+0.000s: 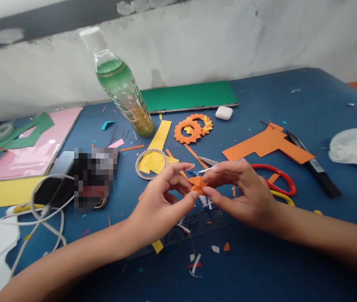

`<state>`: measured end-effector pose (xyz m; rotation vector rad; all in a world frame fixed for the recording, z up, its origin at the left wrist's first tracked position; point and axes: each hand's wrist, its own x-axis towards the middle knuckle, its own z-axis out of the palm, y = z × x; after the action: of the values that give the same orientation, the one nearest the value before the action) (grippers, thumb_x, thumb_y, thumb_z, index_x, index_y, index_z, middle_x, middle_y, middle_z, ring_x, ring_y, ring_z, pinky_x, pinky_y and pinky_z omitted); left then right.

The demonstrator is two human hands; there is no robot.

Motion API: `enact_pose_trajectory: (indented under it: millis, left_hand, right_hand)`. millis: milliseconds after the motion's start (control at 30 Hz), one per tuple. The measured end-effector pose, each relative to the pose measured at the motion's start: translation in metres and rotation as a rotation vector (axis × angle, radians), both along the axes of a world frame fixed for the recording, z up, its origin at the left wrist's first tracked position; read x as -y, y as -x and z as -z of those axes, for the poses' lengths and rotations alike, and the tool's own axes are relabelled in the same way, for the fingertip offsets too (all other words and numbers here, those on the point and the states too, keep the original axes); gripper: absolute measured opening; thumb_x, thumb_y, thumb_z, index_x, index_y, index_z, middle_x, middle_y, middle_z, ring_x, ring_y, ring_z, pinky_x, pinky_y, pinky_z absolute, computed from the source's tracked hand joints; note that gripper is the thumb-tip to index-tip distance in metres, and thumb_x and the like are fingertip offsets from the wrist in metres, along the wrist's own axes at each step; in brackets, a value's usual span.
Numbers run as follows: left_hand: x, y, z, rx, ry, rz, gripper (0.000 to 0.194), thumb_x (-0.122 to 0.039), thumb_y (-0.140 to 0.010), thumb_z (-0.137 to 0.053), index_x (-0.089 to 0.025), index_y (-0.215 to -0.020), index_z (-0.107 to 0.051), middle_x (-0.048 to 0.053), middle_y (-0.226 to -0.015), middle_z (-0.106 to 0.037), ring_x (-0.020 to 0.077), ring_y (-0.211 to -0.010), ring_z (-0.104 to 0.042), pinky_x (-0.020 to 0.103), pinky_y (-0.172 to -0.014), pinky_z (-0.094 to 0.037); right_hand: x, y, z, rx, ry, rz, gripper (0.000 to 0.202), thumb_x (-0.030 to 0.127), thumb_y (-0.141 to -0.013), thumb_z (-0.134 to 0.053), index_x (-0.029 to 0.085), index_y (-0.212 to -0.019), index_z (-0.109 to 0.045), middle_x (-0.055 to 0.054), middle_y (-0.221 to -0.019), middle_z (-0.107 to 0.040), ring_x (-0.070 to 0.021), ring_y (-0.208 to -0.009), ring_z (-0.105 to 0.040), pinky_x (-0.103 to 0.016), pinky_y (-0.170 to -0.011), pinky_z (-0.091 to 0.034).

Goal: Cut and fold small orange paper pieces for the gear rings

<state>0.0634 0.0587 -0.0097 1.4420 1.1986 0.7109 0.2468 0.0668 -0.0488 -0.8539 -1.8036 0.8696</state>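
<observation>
Both my hands meet over the middle of the table, pinching a small folded piece of orange paper (198,183). My left hand (161,205) grips its left side between thumb and fingers. On its right side, the thumb and fingertips of my right hand (244,195) press it. Partly hidden behind and under my right hand lie scissors (287,178) with red and yellow handles. Beyond my hands rest two folded paper rings (181,133), orange and orange-yellow. A roll of tape (138,167) lies left of my fingers, around yellow paper (160,136).
A tea bottle (124,92) stands at the back beside a green board (191,96). To the right are an orange paper cutout (260,144), a black marker (323,176) and a white crumpled item (354,147). A phone (95,176) and white cable (33,197) lie left. Paper scraps are scattered about.
</observation>
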Motion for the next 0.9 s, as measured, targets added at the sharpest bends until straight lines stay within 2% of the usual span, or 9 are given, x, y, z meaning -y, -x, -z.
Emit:
enact_pose_trajectory:
  millis: [133, 467, 600, 733, 833, 900]
  left_hand:
    - [0.001, 0.000, -0.001, -0.016, -0.022, 0.035, 0.040, -0.025, -0.081, -0.058, -0.019, -0.118, -0.044, 0.000, -0.077, -0.058, 0.0111, -0.068, -0.059, 0.016, -0.048, -0.044]
    - [0.002, -0.003, -0.001, -0.033, -0.058, 0.069, 0.043, -0.025, -0.080, -0.059, -0.019, -0.119, -0.042, 0.000, -0.075, -0.059, 0.0104, -0.066, -0.059, 0.017, -0.049, -0.042]
    - [0.003, -0.001, 0.000, 0.017, -0.059, 0.066, 0.045, -0.031, -0.081, -0.059, -0.019, -0.121, -0.041, -0.001, -0.072, -0.058, 0.0107, -0.065, -0.058, 0.018, -0.050, -0.043]
    - [0.004, 0.000, 0.002, 0.127, -0.085, 0.107, 0.036, -0.028, -0.089, -0.047, -0.020, -0.123, -0.038, -0.002, -0.070, -0.055, 0.0091, -0.062, -0.058, 0.020, -0.056, -0.047]
    - [0.005, 0.001, 0.001, 0.123, -0.181, 0.107, 0.033, -0.021, -0.090, -0.045, -0.020, -0.122, -0.037, -0.003, -0.068, -0.056, 0.0084, -0.060, -0.057, 0.019, -0.056, -0.047]
    - [0.005, 0.000, 0.001, 0.093, -0.282, 0.078, 0.034, -0.018, -0.087, -0.049, -0.020, -0.120, -0.039, -0.003, -0.067, -0.056, 0.0082, -0.058, -0.056, 0.018, -0.053, -0.046]
  right_hand:
    - [-0.001, -0.002, 0.001, 0.071, -0.071, 0.025, 0.038, 0.023, -0.075, -0.066, 0.027, -0.106, -0.044, 0.000, -0.089, -0.065, -0.0145, -0.076, -0.066, -0.029, -0.068, -0.059]
    - [-0.001, -0.004, -0.002, 0.192, -0.157, 0.012, 0.034, 0.022, -0.077, -0.063, 0.026, -0.105, -0.044, -0.002, -0.089, -0.068, -0.0158, -0.071, -0.068, -0.028, -0.063, -0.055]
    - [-0.001, -0.004, -0.007, 0.093, 0.072, -0.060, 0.036, 0.025, -0.077, -0.065, 0.027, -0.105, -0.043, 0.000, -0.084, -0.067, -0.0148, -0.072, -0.067, -0.027, -0.065, -0.056]
    - [0.000, -0.001, -0.015, -0.071, 0.360, -0.109, 0.041, 0.026, -0.072, -0.070, 0.026, -0.104, -0.043, 0.000, -0.087, -0.064, -0.0137, -0.076, -0.066, -0.024, -0.066, -0.057]
    - [0.001, 0.001, -0.018, -0.151, 0.492, -0.131, 0.044, 0.025, -0.069, -0.072, 0.026, -0.102, -0.043, 0.000, -0.088, -0.063, -0.0124, -0.074, -0.066, -0.023, -0.065, -0.056]
    - [0.001, 0.002, -0.019, -0.206, 0.572, -0.150, 0.039, 0.025, -0.073, -0.069, 0.026, -0.102, -0.043, 0.000, -0.087, -0.063, -0.0113, -0.071, -0.065, -0.022, -0.063, -0.055]
